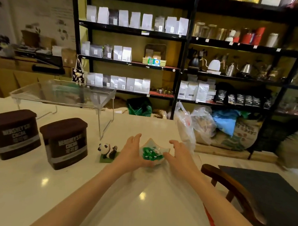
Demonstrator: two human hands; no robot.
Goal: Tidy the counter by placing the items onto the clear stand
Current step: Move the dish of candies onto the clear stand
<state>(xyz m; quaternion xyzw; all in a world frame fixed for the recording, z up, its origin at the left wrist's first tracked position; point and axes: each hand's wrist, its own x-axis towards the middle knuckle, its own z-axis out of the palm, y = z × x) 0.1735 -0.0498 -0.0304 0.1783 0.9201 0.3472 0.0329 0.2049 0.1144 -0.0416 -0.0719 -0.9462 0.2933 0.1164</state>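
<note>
My two hands, left hand (132,152) and right hand (178,156), fingers open, cupped beside the little dish (152,153) (green sweets inside) on the table (65,195).

Coffee shop, shelves (133,30) of bagged coffee (124,18), kettles (214,65)

Left hand (132,152) and right hand (181,158) cup a small dish (152,153) of green sweets on the white tabletop (29,192), beside a panda figurine (107,150).
</note>
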